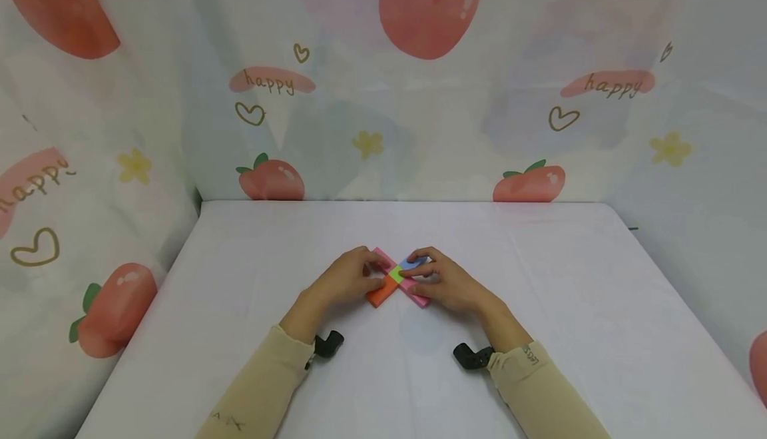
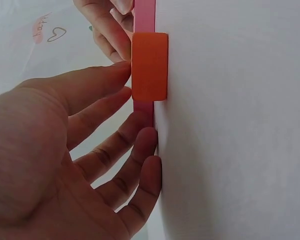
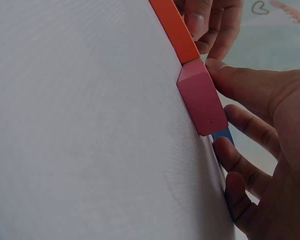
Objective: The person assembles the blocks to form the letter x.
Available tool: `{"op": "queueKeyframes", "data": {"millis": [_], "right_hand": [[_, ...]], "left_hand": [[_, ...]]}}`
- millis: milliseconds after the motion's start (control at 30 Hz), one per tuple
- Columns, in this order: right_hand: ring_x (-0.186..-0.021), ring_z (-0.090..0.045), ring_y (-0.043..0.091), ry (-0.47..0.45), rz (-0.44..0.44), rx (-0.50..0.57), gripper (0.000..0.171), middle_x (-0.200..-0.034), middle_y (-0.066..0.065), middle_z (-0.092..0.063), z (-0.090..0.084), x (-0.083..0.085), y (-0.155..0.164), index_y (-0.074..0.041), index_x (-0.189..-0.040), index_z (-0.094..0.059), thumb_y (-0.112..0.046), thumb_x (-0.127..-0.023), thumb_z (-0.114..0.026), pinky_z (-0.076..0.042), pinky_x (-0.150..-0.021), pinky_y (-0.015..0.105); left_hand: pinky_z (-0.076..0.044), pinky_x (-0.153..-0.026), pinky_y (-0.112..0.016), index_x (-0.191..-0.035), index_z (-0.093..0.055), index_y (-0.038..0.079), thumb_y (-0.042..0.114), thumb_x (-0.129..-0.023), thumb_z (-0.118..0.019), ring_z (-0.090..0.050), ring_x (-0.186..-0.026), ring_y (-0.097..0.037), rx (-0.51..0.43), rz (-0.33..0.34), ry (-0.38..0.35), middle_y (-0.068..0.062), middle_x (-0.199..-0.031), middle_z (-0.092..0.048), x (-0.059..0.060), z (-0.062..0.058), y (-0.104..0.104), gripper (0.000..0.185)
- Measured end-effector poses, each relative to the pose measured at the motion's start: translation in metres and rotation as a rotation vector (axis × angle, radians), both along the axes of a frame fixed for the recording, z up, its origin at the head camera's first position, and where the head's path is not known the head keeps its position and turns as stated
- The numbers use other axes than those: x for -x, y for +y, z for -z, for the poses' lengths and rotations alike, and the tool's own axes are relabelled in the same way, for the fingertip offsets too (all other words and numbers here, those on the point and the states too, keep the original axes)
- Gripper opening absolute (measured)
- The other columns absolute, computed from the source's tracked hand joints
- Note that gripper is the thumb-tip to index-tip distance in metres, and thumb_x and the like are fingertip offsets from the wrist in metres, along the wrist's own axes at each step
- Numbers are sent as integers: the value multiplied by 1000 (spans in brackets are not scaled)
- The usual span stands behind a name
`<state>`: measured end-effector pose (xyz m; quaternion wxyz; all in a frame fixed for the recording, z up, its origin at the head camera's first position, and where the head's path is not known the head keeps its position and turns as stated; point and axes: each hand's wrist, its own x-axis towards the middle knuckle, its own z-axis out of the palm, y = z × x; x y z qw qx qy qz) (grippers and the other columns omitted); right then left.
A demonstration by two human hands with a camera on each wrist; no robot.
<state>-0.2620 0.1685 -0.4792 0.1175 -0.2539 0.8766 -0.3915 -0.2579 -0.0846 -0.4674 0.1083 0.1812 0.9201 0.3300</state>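
Note:
Several flat coloured blocks lie on the white table in an X shape. A small green block forms its middle. One pink block runs to the far left and a blue block to the far right. Nearer, an orange block points left and a second pink block points right. My left hand rests its thumb on the orange block, with its other fingers along the far pink one. My right hand touches the near pink block with its thumb, its fingers reaching over the green and blue blocks.
The white tabletop spreads around the blocks on all sides. A cloth backdrop with fruit and flower prints rises behind the table and along its sides. Black wrist devices sit at both cuffs.

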Motion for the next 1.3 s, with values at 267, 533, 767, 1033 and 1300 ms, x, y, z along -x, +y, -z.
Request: {"op": "queueKeyframes", "data": {"millis": [267,533,767,1033,1300], "right_hand": [[-135,-39,22,-36,9,13,31,-136,-10,-48,2,-5,-2,-29,-117,-70,-31,-86,-73,-31,-109,53],[-133,-41,22,-8,6,-4,31,-135,-9,-47,0,-4,-2,-29,-117,-70,-31,-86,-73,-33,-108,53],[-129,-45,22,21,6,-38,30,-134,-8,-48,-4,-3,-3,-30,-117,-70,-29,-87,-73,-37,-104,49],[-126,-46,21,22,31,-72,30,-135,-11,-47,-5,-5,-4,-32,-116,-70,-30,-87,-72,-39,-101,50],[-125,-46,21,24,34,-72,30,-136,-11,-47,-6,-6,-8,-32,-117,-70,-31,-87,-72,-40,-99,49]], "left_hand": [[-45,-80,-31,-119,-65,28,32,-88,-70,-52,-94,-13,-24,-31,-35,5,-102,-58,-8,4,-1,31],[-45,-84,-31,-119,-66,28,32,-88,-70,-53,-97,-14,-61,-21,-35,7,-103,-59,-5,5,-3,32],[-45,-85,-31,-118,-67,27,31,-87,-71,-53,-97,-13,-101,-8,-36,7,-101,-60,0,6,-4,31],[-45,-84,-31,-116,-68,25,30,-87,-71,-54,-96,-15,-133,19,-32,5,-101,-62,2,8,-3,30],[-45,-82,-30,-115,-67,25,31,-87,-72,-54,-96,-16,-124,4,-38,5,-100,-62,2,7,-5,30]]}}
